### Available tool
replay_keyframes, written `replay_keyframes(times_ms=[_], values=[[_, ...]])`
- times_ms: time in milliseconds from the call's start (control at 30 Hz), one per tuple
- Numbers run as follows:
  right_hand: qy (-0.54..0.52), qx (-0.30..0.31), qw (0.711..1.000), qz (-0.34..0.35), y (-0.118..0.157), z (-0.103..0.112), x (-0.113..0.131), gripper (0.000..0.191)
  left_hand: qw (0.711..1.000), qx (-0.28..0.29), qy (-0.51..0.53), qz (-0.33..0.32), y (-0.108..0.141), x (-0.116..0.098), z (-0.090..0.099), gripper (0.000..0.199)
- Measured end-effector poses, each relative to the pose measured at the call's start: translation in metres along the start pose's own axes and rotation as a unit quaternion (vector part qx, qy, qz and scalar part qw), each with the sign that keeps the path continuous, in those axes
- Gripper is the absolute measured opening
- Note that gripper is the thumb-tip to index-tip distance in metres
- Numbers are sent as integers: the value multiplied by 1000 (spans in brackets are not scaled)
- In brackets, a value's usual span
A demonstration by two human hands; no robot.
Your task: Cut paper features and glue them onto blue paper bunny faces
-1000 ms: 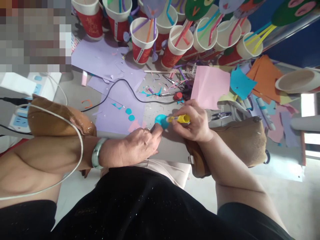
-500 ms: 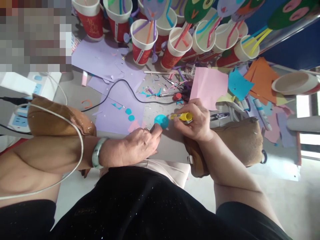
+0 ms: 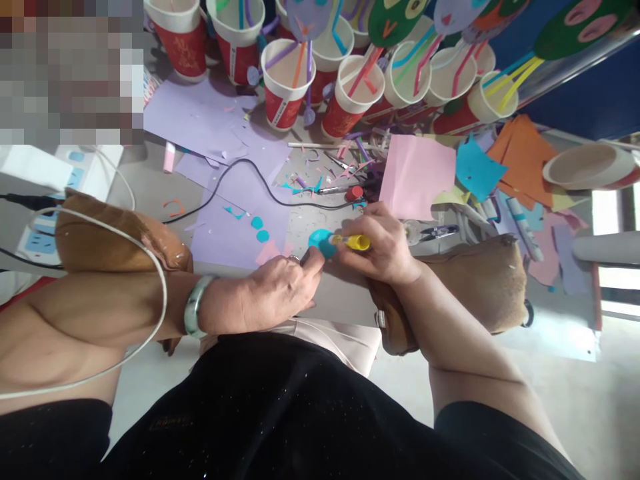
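Note:
Fingers of my left hand [image 3: 275,290] are closed together, with the thumb and fingertip at the lower left edge of a blue paper circle [image 3: 319,241], holding it on the table. My right hand [image 3: 383,245] grips a yellow glue stick [image 3: 359,243], its pale tip resting on the circle's right side. Just beyond that hand lies a red cap [image 3: 355,193]. Two small blue paper dots [image 3: 260,231] sit on a purple sheet [image 3: 220,243] left of the circle. Pink scraps [image 3: 269,251] lie by my left hand, partly hidden.
Red and white paper cups [image 3: 289,107] with straws and paper faces line the back. A black cable [image 3: 240,162] crosses the table among paper scraps. Brown cushions [image 3: 465,283] lie under my forearms. A white cord [image 3: 163,287] runs over my left arm. Scissors [image 3: 440,232] lie at right.
My right hand has moved left with the glue stick, whose tip has gone from the circle's right edge to over it. My left hand and the circle have stayed put.

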State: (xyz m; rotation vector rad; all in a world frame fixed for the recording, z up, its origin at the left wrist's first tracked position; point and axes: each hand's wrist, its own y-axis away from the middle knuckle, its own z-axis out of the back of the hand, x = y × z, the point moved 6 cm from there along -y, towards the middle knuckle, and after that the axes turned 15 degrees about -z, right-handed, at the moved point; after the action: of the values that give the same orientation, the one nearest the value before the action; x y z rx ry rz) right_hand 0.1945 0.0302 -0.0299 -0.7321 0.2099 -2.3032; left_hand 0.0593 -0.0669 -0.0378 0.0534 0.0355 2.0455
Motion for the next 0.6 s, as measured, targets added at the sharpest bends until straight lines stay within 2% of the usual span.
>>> replay_keyframes(times_ms=[100,300,500,600], values=[[17,32,999,11,-1,-6,2,9,1000,-1,-15,-4,2,-1,-4,50],[7,-26,999,-37,-1,5,-7,10,999,-7,-44,-12,2,-3,-6,51],[0,33,999,25,-2,-3,3,10,998,-28,-58,-13,3,-3,-2,47],[13,-5,1000,-11,-3,0,0,11,999,-22,-49,-4,3,-2,-4,47]])
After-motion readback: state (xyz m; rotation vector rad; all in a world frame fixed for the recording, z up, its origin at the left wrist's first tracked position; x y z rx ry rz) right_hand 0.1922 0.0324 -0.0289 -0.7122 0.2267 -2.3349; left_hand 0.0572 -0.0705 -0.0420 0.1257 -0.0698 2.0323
